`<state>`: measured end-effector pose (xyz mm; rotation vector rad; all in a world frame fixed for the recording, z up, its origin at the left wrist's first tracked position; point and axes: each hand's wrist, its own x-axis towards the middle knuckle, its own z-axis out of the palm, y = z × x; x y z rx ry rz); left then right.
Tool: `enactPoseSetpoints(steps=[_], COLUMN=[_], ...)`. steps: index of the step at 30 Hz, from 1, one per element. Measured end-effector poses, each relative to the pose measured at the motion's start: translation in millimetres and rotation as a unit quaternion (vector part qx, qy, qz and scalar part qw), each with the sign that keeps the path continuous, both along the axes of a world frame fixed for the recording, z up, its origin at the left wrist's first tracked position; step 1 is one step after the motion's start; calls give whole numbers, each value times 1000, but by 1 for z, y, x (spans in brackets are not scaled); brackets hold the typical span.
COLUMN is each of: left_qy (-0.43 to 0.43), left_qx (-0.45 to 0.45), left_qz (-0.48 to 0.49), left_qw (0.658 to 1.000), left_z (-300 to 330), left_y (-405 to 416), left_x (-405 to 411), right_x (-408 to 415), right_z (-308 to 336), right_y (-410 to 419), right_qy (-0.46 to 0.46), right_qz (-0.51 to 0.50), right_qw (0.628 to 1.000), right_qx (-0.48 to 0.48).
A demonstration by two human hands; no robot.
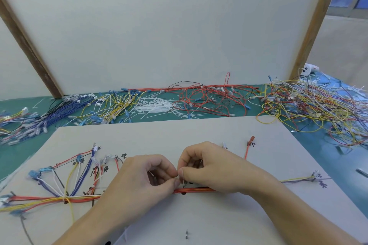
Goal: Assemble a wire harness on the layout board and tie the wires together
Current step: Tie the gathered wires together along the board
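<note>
Grey board, the layout board (199,131), lies flat on the green tabletop (20,157), and both hands work over its middle; the left hand (139,177) comes in from the near edge with the wrist low, fingers curled, thumb and forefinger pinched together on a thin white cable tie (182,182); the right hand (211,167) arches over from the right side, knuckles up, its thumb and forefinger pinching the same tie, so the two sets of fingertips touch; just beneath them runs the wire bundle (194,190), mostly red, lying along the board parallel to its near edge and passing under both hands; towards the left edge it fans out into blue, yellow, white and red branches (75,175) ending in connectors; a lone red wire (247,151) stands off towards the far right corner; yellow and purple leads (296,180) reach the right edge; bare board lies open on the far side of the hands and along the near edge; beyond the far edge, loose wires (209,99) and spare white ties (157,105) crowd the tabletop, with a thick tangle (310,105) at the right.
</note>
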<state>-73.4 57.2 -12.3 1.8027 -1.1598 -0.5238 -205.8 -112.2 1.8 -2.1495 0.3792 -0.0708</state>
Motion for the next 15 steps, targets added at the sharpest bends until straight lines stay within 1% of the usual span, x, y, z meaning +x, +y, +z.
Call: enactPoseSetpoints(steps=[8, 15], left_qy=[-31, -28], left_qx=[-1, -2], left_qz=[0, -5], left_qw=[1000, 1000], left_z=[2, 3], left_y=[1, 2], left_x=[-1, -2], right_x=[-1, -1], right_z=[0, 0], right_y=[-1, -1], right_qy=[-9, -8], right_qz=[1, 1], right_qw=[999, 999], right_qx=[38, 47])
